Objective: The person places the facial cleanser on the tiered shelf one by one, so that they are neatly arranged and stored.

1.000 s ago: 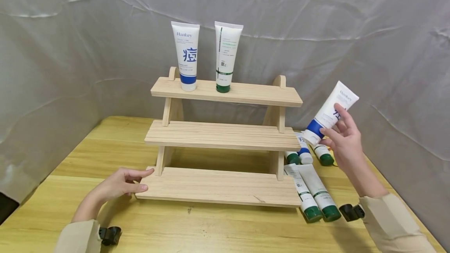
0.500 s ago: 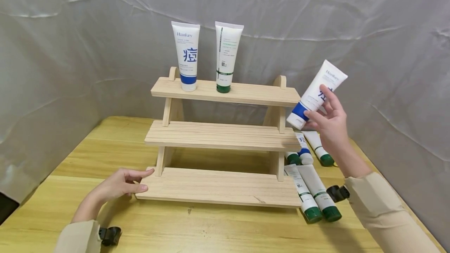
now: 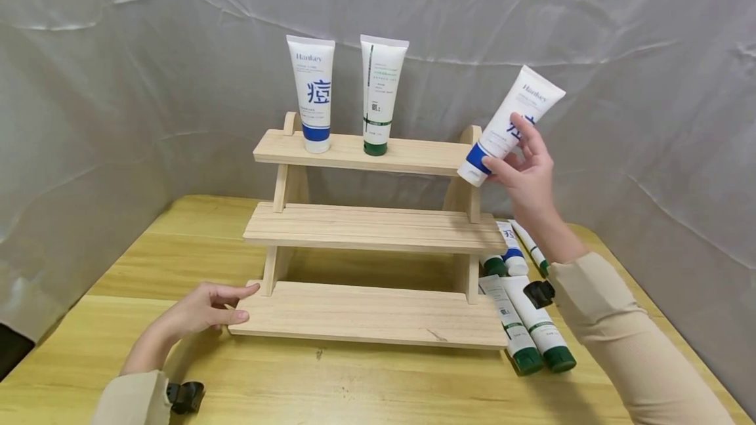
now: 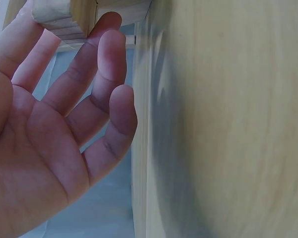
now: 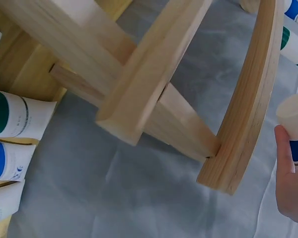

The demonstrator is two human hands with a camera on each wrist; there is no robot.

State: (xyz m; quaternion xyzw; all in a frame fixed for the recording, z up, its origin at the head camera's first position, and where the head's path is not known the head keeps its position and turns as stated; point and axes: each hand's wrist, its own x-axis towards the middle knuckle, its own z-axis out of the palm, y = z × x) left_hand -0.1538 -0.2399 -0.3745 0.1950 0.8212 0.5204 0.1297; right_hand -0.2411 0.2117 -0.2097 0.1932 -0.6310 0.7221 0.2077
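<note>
A three-tier wooden display shelf [image 3: 366, 227] stands on the table. My left hand [image 3: 197, 310] holds the left end of its bottom board, thumb at the front corner and index finger farther back; the other fingers curve loosely in the left wrist view. My right hand [image 3: 527, 176] grips a white squeeze tube [image 3: 502, 128] with a blue band, tilted, cap down, by the right end of the top board. On that board stand a blue-banded tube [image 3: 314, 94] and a green-capped tube [image 3: 382, 94], both upright on their caps.
Two green-capped tubes [image 3: 534, 323] lie beside the shelf's right end, with more tubes [image 3: 511, 248] behind them, partly hidden by the shelf and the right arm. A grey cloth [image 3: 147, 64] hangs behind and around the wooden table [image 3: 354, 385].
My right hand has carried the blue-banded tube up and to the left, from over the lying tubes to the top board's right end. My left hand has stayed in place.
</note>
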